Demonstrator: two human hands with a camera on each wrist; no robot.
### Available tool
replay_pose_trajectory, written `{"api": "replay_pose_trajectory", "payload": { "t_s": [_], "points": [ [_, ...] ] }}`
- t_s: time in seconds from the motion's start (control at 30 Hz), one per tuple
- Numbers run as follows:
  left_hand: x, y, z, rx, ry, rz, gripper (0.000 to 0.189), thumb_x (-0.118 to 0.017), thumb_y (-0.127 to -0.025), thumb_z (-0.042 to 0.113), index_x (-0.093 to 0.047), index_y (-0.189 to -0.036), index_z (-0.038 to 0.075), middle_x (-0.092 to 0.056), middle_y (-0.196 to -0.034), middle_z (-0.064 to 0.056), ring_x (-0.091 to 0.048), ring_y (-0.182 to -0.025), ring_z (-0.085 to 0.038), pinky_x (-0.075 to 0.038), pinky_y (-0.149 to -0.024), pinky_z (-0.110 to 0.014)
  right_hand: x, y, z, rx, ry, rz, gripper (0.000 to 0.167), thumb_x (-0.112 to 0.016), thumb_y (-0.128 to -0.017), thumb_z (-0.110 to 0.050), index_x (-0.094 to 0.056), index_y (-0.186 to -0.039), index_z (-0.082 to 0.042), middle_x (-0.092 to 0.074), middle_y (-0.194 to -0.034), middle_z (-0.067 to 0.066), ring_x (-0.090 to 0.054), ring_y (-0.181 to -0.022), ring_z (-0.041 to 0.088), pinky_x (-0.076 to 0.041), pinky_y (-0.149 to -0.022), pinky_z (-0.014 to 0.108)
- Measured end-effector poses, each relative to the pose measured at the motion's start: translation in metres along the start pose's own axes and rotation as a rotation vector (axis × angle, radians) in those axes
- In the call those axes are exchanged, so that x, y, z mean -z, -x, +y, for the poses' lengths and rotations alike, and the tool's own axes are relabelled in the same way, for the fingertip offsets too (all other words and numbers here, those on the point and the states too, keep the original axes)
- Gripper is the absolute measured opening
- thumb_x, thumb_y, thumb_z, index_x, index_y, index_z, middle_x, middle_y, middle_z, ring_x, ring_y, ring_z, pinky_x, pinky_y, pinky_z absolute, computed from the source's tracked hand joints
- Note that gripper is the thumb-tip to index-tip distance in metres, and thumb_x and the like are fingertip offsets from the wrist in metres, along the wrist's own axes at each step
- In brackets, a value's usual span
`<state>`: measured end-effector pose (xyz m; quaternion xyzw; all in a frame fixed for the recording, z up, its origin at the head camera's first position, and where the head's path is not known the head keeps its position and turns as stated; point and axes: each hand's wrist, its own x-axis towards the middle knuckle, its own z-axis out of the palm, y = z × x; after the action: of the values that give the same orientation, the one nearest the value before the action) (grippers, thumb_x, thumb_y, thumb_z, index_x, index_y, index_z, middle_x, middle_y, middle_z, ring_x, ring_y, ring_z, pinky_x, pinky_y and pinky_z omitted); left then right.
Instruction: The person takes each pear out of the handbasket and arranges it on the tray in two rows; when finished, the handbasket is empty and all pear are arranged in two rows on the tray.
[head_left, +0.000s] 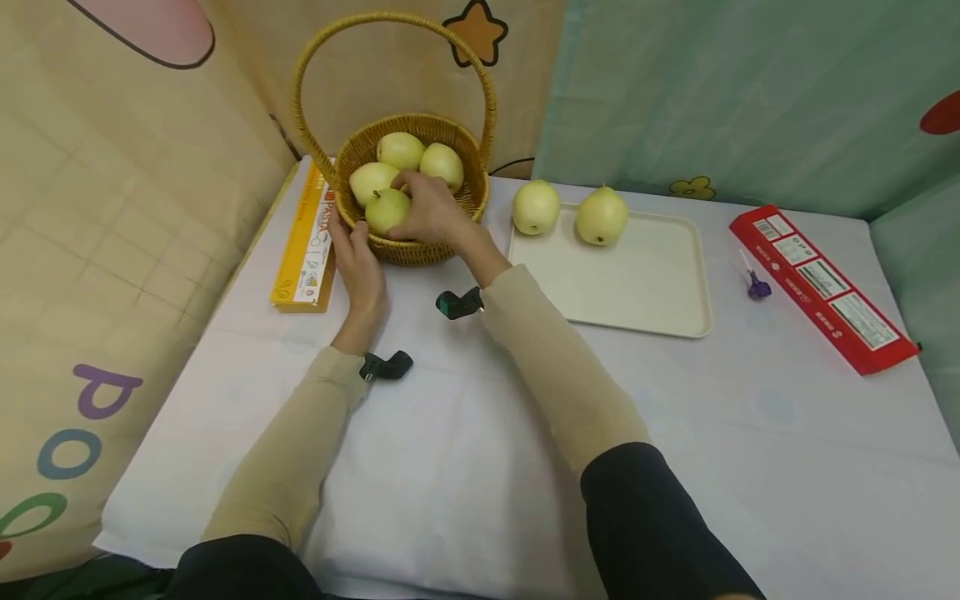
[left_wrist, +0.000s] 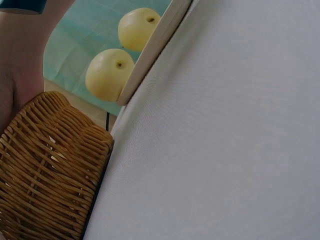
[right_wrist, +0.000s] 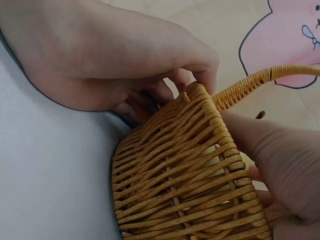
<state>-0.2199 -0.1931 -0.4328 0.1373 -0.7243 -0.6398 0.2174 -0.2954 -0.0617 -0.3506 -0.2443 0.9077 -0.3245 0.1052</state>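
A yellow wicker basket with a tall handle stands at the back left, holding several pale green-yellow pears. My right hand reaches over its front rim and grips the front pear, which sits low among the others. At the basket's left front side, my left hand holds the wall near the rim. The right wrist view shows the left hand with a fingertip at the rim and other fingers against the outer weave. That view hides most of the held pear behind the wicker.
A cream tray lies right of the basket, bearing two pears. Left of the basket is a yellow pasta box. A red box and a purple-wrapped lollipop lie farther right. Curtains hang behind the table.
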Motion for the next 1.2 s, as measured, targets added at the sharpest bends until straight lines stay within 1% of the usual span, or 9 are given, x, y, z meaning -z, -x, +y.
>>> {"api": "replay_pose_trajectory", "payload": {
  "t_s": [0.23,0.43,0.53,0.63,0.73,0.8,0.97,1.03,1.2],
  "points": [
    [0.002,0.001,-0.001,-0.001,-0.012,0.006,0.062,-0.038,-0.108,0.034,-0.023,-0.168,0.028,-0.025,-0.173,0.013,-0.026,-0.152,0.004,-0.021,-0.122,-0.012,0.010,0.012,-0.003,-0.007,-0.036,0.060,0.076,-0.086,-0.082,-0.039,-0.055,-0.146,-0.012,-0.063,-0.142,0.006,-0.053,-0.131,0.025,-0.046,-0.108,0.031],
    [0.003,-0.001,0.000,-0.013,-0.012,0.023,0.062,-0.038,-0.107,0.033,-0.026,-0.167,0.028,-0.028,-0.172,0.013,-0.027,-0.151,0.005,-0.021,-0.122,-0.012,0.021,0.026,-0.003,0.016,-0.121,0.131,0.074,-0.086,-0.079,-0.040,-0.056,-0.142,-0.014,-0.064,-0.142,0.006,-0.057,-0.132,0.022,-0.049,-0.106,0.032],
    [0.002,-0.001,-0.001,-0.017,-0.002,0.024,0.061,-0.039,-0.107,0.033,-0.026,-0.167,0.027,-0.029,-0.172,0.012,-0.027,-0.151,0.006,-0.021,-0.122,-0.011,0.026,0.034,0.000,0.010,-0.157,0.175,0.073,-0.086,-0.078,-0.042,-0.057,-0.140,-0.016,-0.066,-0.141,0.007,-0.061,-0.130,0.020,-0.050,-0.105,0.033],
    [-0.001,-0.001,-0.001,-0.018,0.000,0.016,0.061,-0.039,-0.108,0.033,-0.026,-0.167,0.025,-0.029,-0.172,0.011,-0.027,-0.151,0.006,-0.021,-0.122,-0.011,0.031,0.044,0.006,0.003,-0.194,0.223,0.074,-0.087,-0.076,-0.043,-0.057,-0.139,-0.016,-0.069,-0.138,0.007,-0.067,-0.123,0.018,-0.052,-0.103,0.032],
    [-0.002,0.000,-0.001,-0.026,0.005,0.014,0.061,-0.039,-0.108,0.033,-0.026,-0.167,0.024,-0.030,-0.172,0.010,-0.027,-0.151,0.006,-0.021,-0.122,-0.012,0.035,0.053,0.011,0.026,-0.243,0.260,0.073,-0.089,-0.076,-0.041,-0.058,-0.137,-0.015,-0.071,-0.134,0.008,-0.071,-0.116,0.018,-0.055,-0.098,0.030],
    [-0.002,0.000,-0.001,-0.033,0.010,0.018,0.062,-0.039,-0.107,0.032,-0.027,-0.167,0.023,-0.030,-0.172,0.009,-0.028,-0.151,0.006,-0.021,-0.122,-0.012,0.038,0.059,0.014,0.041,-0.272,0.271,0.073,-0.089,-0.076,-0.040,-0.058,-0.137,-0.015,-0.071,-0.132,0.009,-0.071,-0.113,0.019,-0.057,-0.092,0.028],
    [-0.002,0.000,-0.002,-0.033,0.012,0.012,0.061,-0.039,-0.107,0.032,-0.027,-0.167,0.024,-0.031,-0.171,0.010,-0.028,-0.150,0.006,-0.022,-0.121,-0.012,0.047,0.076,0.021,0.067,-0.275,0.299,0.071,-0.089,-0.078,-0.037,-0.058,-0.137,-0.014,-0.071,-0.131,0.008,-0.069,-0.109,0.018,-0.053,-0.083,0.024],
    [-0.002,0.000,-0.002,-0.035,0.014,0.008,0.061,-0.038,-0.107,0.031,-0.028,-0.167,0.024,-0.031,-0.171,0.009,-0.028,-0.150,0.006,-0.022,-0.122,-0.012,0.051,0.083,0.024,0.076,-0.270,0.308,0.070,-0.089,-0.078,-0.037,-0.058,-0.137,-0.015,-0.070,-0.131,0.006,-0.068,-0.110,0.017,-0.052,-0.083,0.024],
    [-0.003,0.000,-0.002,-0.035,0.012,0.012,0.060,-0.037,-0.108,0.031,-0.027,-0.167,0.023,-0.031,-0.171,0.009,-0.028,-0.151,0.006,-0.022,-0.122,-0.012,0.060,0.100,0.036,0.096,-0.314,0.322,0.070,-0.089,-0.077,-0.037,-0.059,-0.136,-0.018,-0.066,-0.133,0.001,-0.065,-0.115,0.013,-0.060,-0.089,0.030]
  ]
}}
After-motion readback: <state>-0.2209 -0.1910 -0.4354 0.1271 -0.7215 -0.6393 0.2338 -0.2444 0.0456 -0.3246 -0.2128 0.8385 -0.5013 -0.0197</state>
